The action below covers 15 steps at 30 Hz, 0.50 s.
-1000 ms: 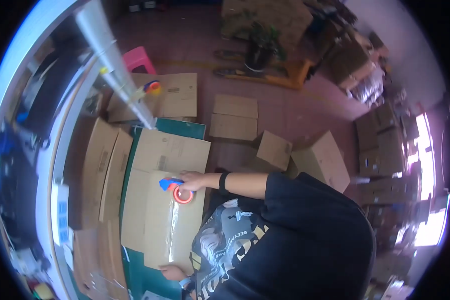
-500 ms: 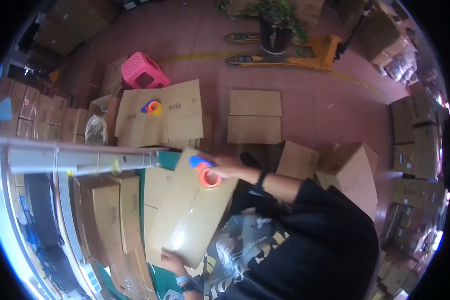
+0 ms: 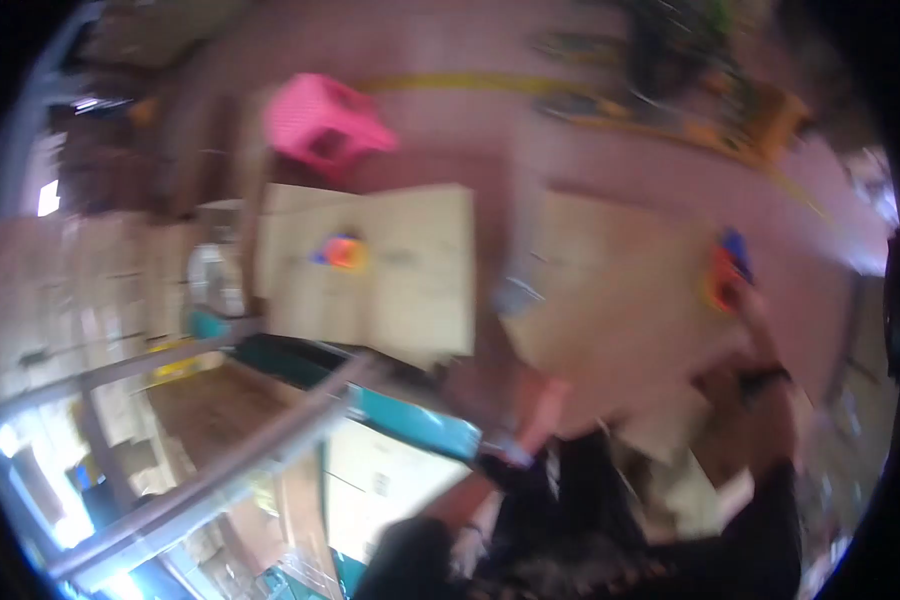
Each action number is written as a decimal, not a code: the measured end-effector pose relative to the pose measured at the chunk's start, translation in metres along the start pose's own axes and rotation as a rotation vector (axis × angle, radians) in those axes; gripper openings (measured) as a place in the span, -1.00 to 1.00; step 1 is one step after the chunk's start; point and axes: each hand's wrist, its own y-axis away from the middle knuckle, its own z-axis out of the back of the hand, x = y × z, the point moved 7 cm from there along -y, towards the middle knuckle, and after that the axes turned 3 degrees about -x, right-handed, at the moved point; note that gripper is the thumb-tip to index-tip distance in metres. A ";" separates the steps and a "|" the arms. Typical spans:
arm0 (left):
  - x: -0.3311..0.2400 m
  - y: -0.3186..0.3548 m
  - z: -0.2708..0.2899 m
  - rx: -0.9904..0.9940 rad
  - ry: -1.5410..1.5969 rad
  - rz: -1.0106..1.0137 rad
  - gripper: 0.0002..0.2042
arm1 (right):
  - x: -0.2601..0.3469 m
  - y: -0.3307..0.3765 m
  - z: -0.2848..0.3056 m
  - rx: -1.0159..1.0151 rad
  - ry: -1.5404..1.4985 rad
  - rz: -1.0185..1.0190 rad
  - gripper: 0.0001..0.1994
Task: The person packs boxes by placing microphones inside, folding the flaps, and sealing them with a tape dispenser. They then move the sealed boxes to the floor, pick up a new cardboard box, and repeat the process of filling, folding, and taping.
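Note:
A closed cardboard box, smeared by motion, is held in front of my body. My left hand is at its near left edge and seems to grip it, though the fingers are blurred. At the box's right side my right hand is closed around a blue and orange tape dispenser. How much that hand also bears on the box cannot be made out. A second, similar dispenser lies on a flat-topped cardboard carton to the left.
A pink plastic stool stands beyond the left carton. Far right, a yellow pallet jack carries a dark plant pot. A metal frame rail crosses the lower left above a green-edged bench. Stacked cartons line the left.
My view has swung, and the box has gone from the bench side to the right over the floor. My right hand has carried the tape dispenser along with it; my left hand moved too.

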 end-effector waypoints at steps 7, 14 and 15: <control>0.110 -0.100 -0.135 0.104 0.914 0.331 -0.67 | -0.074 -0.174 0.046 0.008 0.408 -0.016 -0.48; 0.266 -0.149 -0.149 0.085 1.317 0.801 -0.89 | -0.222 -0.307 -0.157 0.179 0.547 -0.153 -0.40; 0.270 -0.148 -0.162 0.082 1.377 0.843 -0.91 | -0.222 -0.323 -0.153 0.190 0.623 -0.162 -0.39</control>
